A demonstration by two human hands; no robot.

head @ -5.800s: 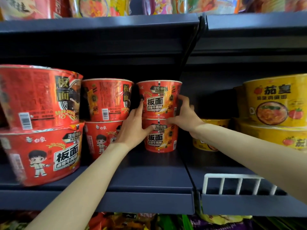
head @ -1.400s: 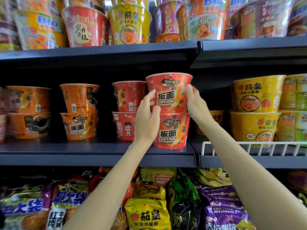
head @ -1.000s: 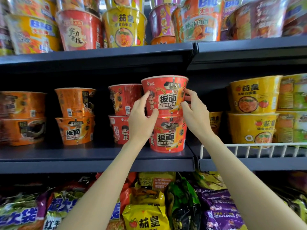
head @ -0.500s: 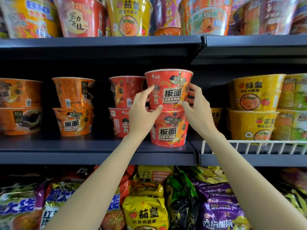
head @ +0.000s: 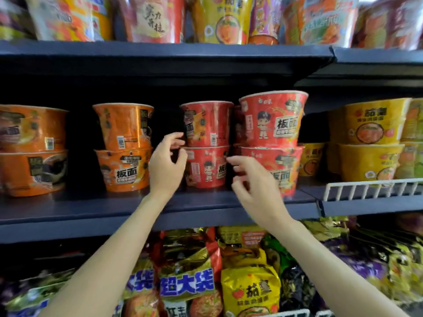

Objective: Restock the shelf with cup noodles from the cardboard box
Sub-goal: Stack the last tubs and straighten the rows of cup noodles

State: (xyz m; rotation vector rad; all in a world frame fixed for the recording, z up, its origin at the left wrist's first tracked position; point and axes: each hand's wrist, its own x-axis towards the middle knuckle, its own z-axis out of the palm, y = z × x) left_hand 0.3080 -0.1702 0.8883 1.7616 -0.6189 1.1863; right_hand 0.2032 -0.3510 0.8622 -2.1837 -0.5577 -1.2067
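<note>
Two red noodle bowls stand stacked at the front right of the dark middle shelf [head: 137, 211]: the upper bowl [head: 273, 118] sits on the lower bowl [head: 286, 167]. A second red stack stands just left and further back, with its top bowl [head: 207, 123] over its bottom bowl [head: 206, 167]. My left hand [head: 167, 165] hovers in front of that rear stack, fingers loosely curled, holding nothing. Partly covering the front lower bowl, my right hand [head: 254, 181] is held out with relaxed fingers and holds nothing. No cardboard box is in view.
Orange bowl stacks [head: 123, 147] stand to the left on the same shelf. Yellow bowls [head: 370, 143] sit on the right section behind a white wire rail [head: 370, 187]. Tall cups fill the shelf above [head: 160, 17]. Bagged noodles [head: 249, 291] fill the shelf below.
Both hands have let go of the upper front red bowl and moved down and left, away from it. The bowl stays on its stack, turned a little. The view has shifted left.
</note>
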